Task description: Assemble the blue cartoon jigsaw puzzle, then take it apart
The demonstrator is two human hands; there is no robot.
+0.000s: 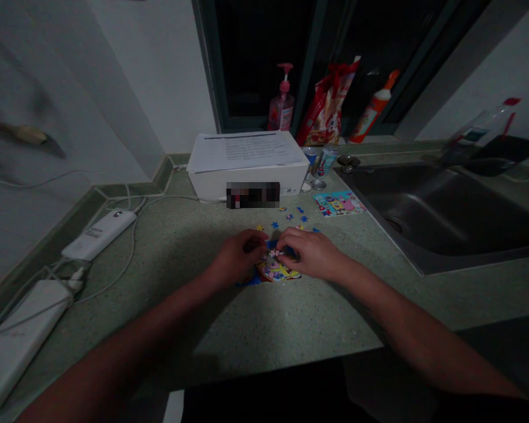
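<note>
A small, colourful, partly joined jigsaw puzzle (277,271) lies on the speckled green counter (255,329) in front of me. My left hand (235,255) rests curled on the puzzle's left edge. My right hand (311,252) sits on its right side, fingertips pinched on a small puzzle piece (275,253) above the joined part. Several loose blue and yellow pieces (291,216) are scattered just beyond my hands. A printed puzzle picture card (338,203) lies farther right, near the sink.
A white box (247,167) with papers on top stands behind the pieces. Two small cans (324,161), a pink pump bottle (282,106), a red bag (328,108) and an orange-capped bottle (374,108) line the window. A steel sink (445,211) is at right; power adapters (99,234) and cables at left.
</note>
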